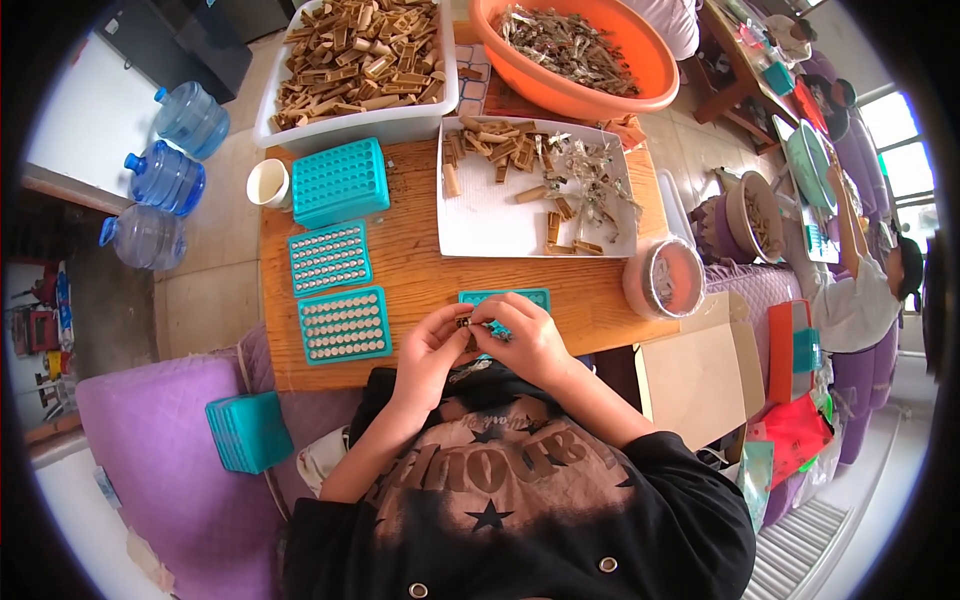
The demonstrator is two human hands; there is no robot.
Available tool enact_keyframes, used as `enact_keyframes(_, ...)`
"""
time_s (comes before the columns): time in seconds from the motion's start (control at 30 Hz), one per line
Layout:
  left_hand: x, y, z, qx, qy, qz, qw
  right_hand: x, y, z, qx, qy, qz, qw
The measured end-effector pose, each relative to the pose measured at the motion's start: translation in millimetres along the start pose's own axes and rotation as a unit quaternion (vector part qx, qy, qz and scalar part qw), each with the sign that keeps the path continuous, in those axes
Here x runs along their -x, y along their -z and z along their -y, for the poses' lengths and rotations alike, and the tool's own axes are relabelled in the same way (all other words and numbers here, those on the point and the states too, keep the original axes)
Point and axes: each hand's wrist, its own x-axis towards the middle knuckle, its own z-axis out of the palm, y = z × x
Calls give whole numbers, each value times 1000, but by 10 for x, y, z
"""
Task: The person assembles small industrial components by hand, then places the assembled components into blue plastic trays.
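Close to my chest, at the table's front edge, my left hand (430, 352) and my right hand (526, 340) meet with their fingers pinched together. Between the fingertips is a small brown part (463, 322), mostly covered and too small to make out in detail. Just beyond and under the right hand lies a teal slotted tray (535, 297), partly hidden. Ahead of the hands sits a shallow white box (480, 228), with brown plastic casings (510, 150) and a heap of small clear and metal parts (595, 180) in it.
Left on the wooden table (420, 290): two filled teal trays (345, 326) (331, 258), stacked teal trays (340, 180), a paper cup (269, 184). Behind: a white bin (270, 130) of casings, an orange basin (660, 95). Right: a clear tub (640, 285), an open cardboard box (695, 370). Another person (850, 300) sits far right.
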Motion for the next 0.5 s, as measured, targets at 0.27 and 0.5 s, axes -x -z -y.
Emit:
enact_keyframes(0.27, 26, -68, -1, -179, -78, -28, 980, -35, 70, 25, -29, -43, 20, 998)
enact_keyframes(0.5, 30, -113, 86, -260, -177, -60, 947, -134, 44, 35, -115, -158, 36, 980)
